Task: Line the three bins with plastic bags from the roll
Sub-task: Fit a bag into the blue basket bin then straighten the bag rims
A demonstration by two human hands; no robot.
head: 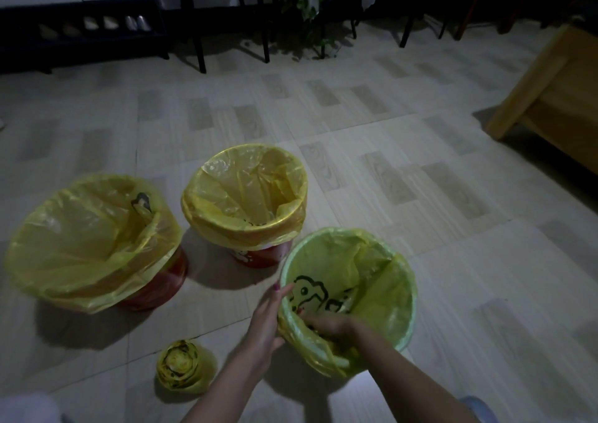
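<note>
Head view: lower right of frame, the green bin (401,293) gets its bag (326,358). Left hand (263,324) clamps film against the rim; right hand (330,325) presses inside, fingers hidden. Best to smooth the overhang evenly. The roll (181,371) rests lower left on the floor (420,170).

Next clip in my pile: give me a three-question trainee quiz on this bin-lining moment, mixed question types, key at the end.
1. True or false: the roll of bags stands inside one of the bins.
2. Which bin are both hands working on? A) left red bin B) middle red bin C) green bin
3. Fill in: the right hand reaches ___ the green bin, while the left hand is on its outer rim.

Key
1. False; it stands on the floor, near the person's left arm.
2. C
3. inside
</note>
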